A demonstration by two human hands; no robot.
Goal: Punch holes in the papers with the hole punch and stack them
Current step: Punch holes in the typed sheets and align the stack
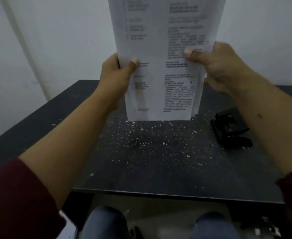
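Dark red sleeves [12, 195] fill the lower corners of the frame, and two knees in blue jeans [105, 221] show at the bottom edge below the bench. Bare forearms run up from the sleeves toward the middle of the frame. The left hand [116, 71] pinches the left edge of a sheaf of white printed papers [160, 66], thumb across the front and fingers behind. The right hand [217, 66] grips the right edge the same way, its thumb pressed flat on the printed face. The papers stand upright in the upper middle of the frame, their top cut off by the upper edge, and their bottom edge at the surface of the black bench [150, 161]; whether it touches cannot be told. White paper flecks [141, 135] lie scattered across the middle of the bench. A black metal hole punch [231, 128] sits on the bench at the right of the frame, just beside the right forearm and well apart from the papers.
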